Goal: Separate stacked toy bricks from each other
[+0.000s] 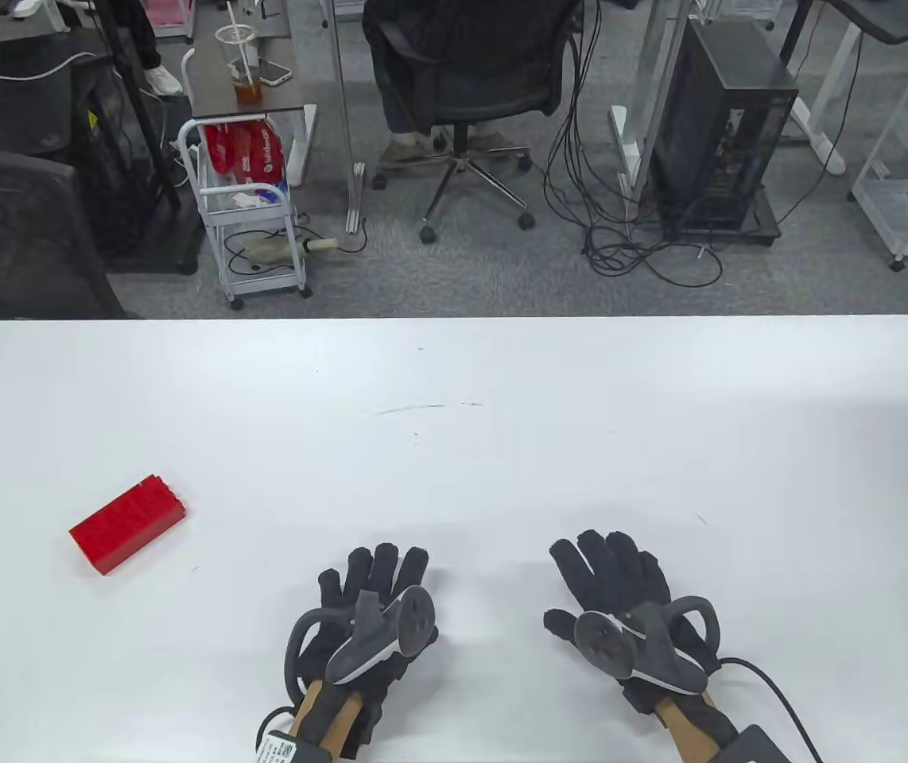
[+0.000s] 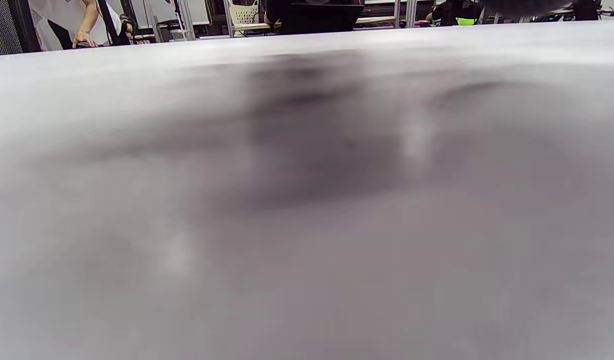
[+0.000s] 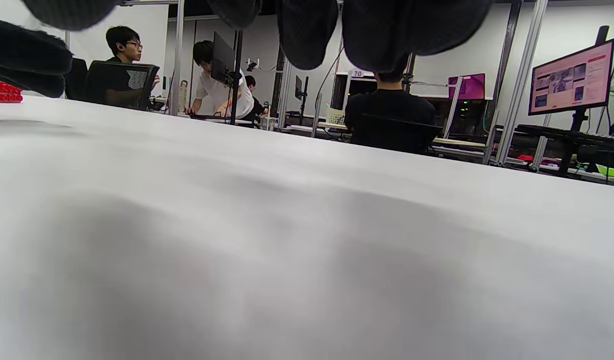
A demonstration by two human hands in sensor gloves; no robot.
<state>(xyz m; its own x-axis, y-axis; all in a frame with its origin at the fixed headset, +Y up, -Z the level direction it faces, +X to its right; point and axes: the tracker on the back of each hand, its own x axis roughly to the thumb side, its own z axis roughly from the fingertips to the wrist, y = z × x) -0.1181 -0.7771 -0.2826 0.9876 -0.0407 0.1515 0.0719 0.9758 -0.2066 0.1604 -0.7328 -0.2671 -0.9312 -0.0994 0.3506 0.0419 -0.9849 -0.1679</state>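
A red stack of toy bricks (image 1: 128, 524) lies on its side on the white table (image 1: 454, 413) at the left. It also shows as a small red block at the far left edge of the right wrist view (image 3: 3, 92). My left hand (image 1: 378, 572) rests flat on the table near the front middle, fingers spread, holding nothing, well to the right of the stack. My right hand (image 1: 605, 564) rests flat to its right, fingers spread and empty; its fingertips (image 3: 307, 35) hang in at the top of the right wrist view. The left wrist view shows only blurred table.
Beyond the table's far edge are an office chair (image 1: 462, 79), a white trolley (image 1: 251, 214), a computer tower (image 1: 728, 127) and floor cables. A cable (image 1: 772, 699) runs from my right wrist off the front edge.
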